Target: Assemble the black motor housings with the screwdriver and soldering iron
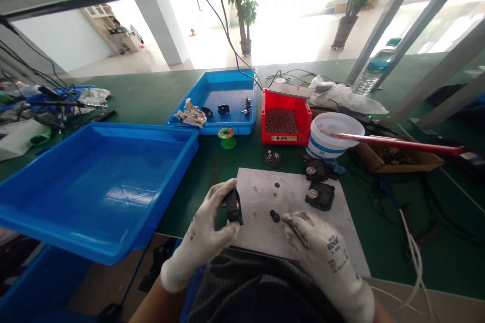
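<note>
My left hand [208, 227], in a white glove, grips a small black housing [234, 207] between thumb and fingers, above the left edge of a grey sheet. My gloved right hand [318, 242] is closed round a slim grey metal tool [299, 233]; its kind is mostly hidden by the fingers. Just left of those fingertips, small round black parts [275, 216] lie on the grey sheet [261, 237]. Another black disc [277, 185] and a tiny brass-coloured ring [275, 195] are farther back. Two black housings with metal discs, one of them nearer [320, 197], rest at the sheet's right.
A large blue tray [151, 133] stands left; a second blue tray [227, 128] behind holds black parts. A red bin [286, 139] of brown granules, a white bucket [333, 133] with a red stick across it, and a green spool [227, 141] line the back. Cables [413, 247] hang at right.
</note>
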`<move>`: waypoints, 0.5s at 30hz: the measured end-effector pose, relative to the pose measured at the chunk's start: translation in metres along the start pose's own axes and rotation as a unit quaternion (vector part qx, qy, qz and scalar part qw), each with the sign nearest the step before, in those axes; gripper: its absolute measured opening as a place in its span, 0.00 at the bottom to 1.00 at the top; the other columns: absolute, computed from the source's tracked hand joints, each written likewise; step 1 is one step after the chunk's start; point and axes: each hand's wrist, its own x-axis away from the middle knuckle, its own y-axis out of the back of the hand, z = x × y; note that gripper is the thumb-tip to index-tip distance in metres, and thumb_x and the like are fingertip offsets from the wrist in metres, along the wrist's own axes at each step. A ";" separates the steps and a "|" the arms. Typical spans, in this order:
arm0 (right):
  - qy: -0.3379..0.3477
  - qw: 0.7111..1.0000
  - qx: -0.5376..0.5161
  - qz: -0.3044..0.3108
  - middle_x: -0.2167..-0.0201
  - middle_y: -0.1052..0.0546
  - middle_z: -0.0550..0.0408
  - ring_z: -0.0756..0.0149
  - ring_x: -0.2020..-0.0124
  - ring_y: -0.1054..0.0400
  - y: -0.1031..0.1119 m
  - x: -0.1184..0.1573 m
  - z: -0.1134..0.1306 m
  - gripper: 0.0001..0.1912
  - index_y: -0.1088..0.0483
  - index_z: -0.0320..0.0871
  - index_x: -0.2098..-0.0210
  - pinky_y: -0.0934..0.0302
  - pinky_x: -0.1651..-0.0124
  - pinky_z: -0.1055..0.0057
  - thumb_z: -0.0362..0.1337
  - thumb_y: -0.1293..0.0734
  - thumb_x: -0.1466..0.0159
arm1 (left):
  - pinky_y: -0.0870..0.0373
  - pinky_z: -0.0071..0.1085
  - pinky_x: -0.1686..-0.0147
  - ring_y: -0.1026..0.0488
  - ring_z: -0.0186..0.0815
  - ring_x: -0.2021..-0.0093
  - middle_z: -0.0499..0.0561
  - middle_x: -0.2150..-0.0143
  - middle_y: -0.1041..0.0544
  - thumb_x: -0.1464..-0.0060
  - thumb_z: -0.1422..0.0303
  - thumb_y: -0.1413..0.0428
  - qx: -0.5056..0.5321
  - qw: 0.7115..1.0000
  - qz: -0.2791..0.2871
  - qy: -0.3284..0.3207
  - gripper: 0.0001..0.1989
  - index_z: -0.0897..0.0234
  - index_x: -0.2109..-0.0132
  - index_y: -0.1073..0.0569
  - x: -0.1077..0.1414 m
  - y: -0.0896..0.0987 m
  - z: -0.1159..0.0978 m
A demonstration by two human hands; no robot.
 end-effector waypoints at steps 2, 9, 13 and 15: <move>0.004 1.000 0.000 0.000 0.64 0.18 0.49 0.60 0.67 0.21 0.000 0.001 0.002 0.11 0.23 0.42 0.58 0.30 0.66 0.66 0.32 0.39 0.26 | 0.33 0.52 0.34 0.32 0.56 0.35 0.61 0.37 0.29 0.55 0.77 0.42 -0.095 0.995 0.009 -0.022 0.40 0.62 0.32 0.31 -0.004 -0.009 0.003; 0.016 1.000 -0.014 -0.011 0.64 0.18 0.49 0.59 0.66 0.22 0.002 0.005 0.002 0.11 0.24 0.42 0.56 0.32 0.66 0.65 0.32 0.39 0.26 | 0.34 0.51 0.34 0.32 0.52 0.34 0.60 0.34 0.29 0.51 0.75 0.42 -0.118 0.992 0.045 -0.023 0.40 0.61 0.29 0.36 -0.021 0.001 -0.016; 0.018 0.999 -0.009 -0.027 0.64 0.18 0.50 0.60 0.67 0.22 0.004 0.007 -0.001 0.12 0.23 0.41 0.57 0.32 0.66 0.65 0.32 0.39 0.26 | 0.33 0.47 0.34 0.32 0.49 0.33 0.57 0.32 0.30 0.50 0.75 0.44 -0.078 0.993 0.086 -0.023 0.40 0.61 0.29 0.37 -0.033 0.017 -0.038; 0.018 0.999 -0.006 -0.039 0.65 0.18 0.50 0.60 0.67 0.21 0.005 0.007 -0.003 0.12 0.23 0.41 0.57 0.31 0.64 0.65 0.32 0.39 0.25 | 0.32 0.45 0.35 0.32 0.48 0.34 0.55 0.32 0.30 0.50 0.76 0.44 -0.091 0.989 0.113 -0.035 0.39 0.58 0.30 0.36 -0.039 0.017 -0.046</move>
